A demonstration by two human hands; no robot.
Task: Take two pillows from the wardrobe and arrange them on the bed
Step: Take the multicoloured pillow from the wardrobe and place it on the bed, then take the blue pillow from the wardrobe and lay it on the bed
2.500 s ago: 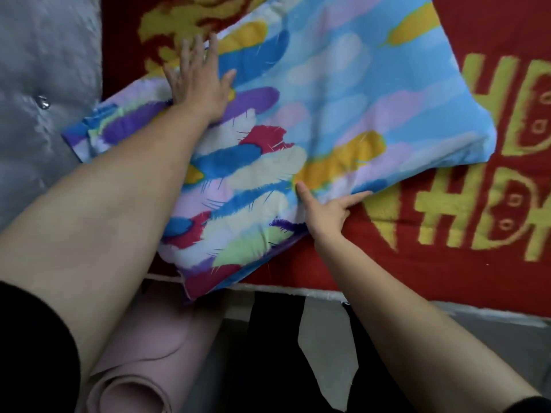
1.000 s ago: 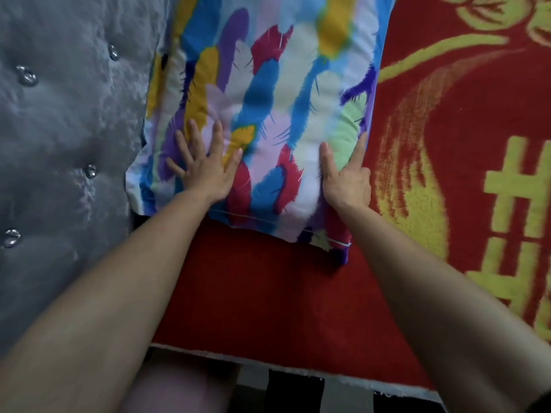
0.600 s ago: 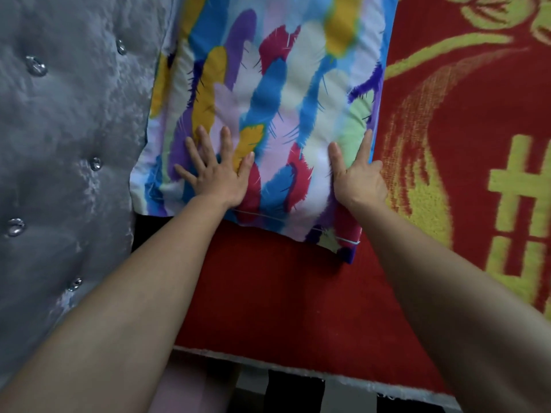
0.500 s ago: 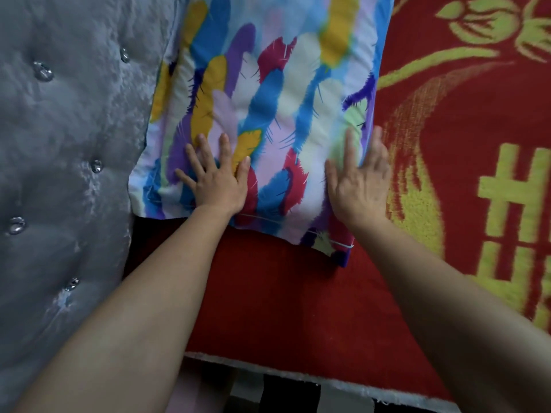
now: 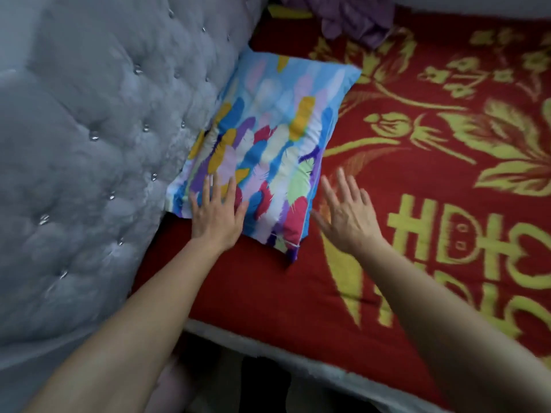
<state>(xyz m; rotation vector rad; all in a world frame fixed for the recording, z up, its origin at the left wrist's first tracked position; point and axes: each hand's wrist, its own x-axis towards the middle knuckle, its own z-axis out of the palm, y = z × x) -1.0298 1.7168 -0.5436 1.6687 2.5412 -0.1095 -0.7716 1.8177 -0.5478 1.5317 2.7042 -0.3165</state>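
A pillow (image 5: 268,138) in a blue cover with a many-coloured feather print lies flat on the red and yellow bed cover (image 5: 417,174), its long left side against the grey tufted headboard (image 5: 89,144). My left hand (image 5: 216,216) rests flat on the pillow's near left corner, fingers spread. My right hand (image 5: 347,214) is open with fingers apart, just right of the pillow's near right corner, over the red cover and off the pillow. Only one pillow is in view.
A crumpled purple cloth (image 5: 357,16) lies at the far end of the bed beyond the pillow. The bed's near edge (image 5: 268,350) has a pale trim. Below it are a dark floor gap and a pink roll (image 5: 176,386).
My right hand has come off the pillow and moved to the right over the red cover. The view has pulled back, showing the whole pillow. My left hand stays pressed on the near corner.
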